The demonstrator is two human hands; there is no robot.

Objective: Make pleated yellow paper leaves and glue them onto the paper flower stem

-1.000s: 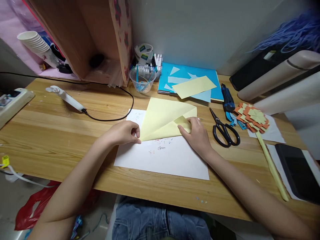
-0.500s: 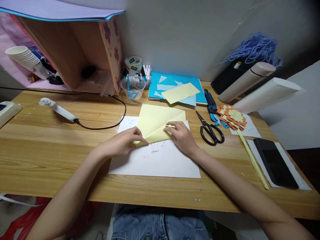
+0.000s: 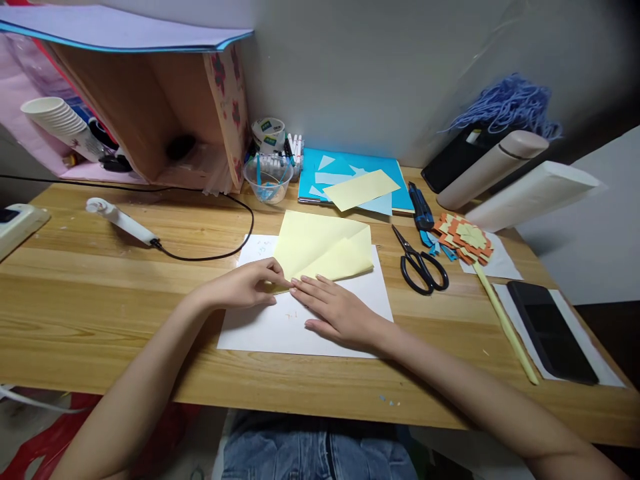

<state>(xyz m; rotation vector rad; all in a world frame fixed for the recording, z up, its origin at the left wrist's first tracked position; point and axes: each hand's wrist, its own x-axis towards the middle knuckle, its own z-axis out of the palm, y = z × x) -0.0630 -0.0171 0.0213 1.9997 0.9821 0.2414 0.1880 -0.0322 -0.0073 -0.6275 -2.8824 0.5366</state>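
Head view: on a wooden table (image 3: 125,333), a pale yellow sheet of paper (image 3: 325,230), its lower part folded over, lies on a white sheet of paper with small coloured marks (image 3: 300,337). The person's left hand (image 3: 247,283) rests at the yellow sheet's lower left corner, index fingertip down on it, thumb apart, other fingers curled. The right hand (image 3: 340,312) lies palm down over the folded lower edge, fingers side by side, thumb apart, its fingertips just beside the left index finger. Black-handled scissors (image 3: 424,272) lie to the right.
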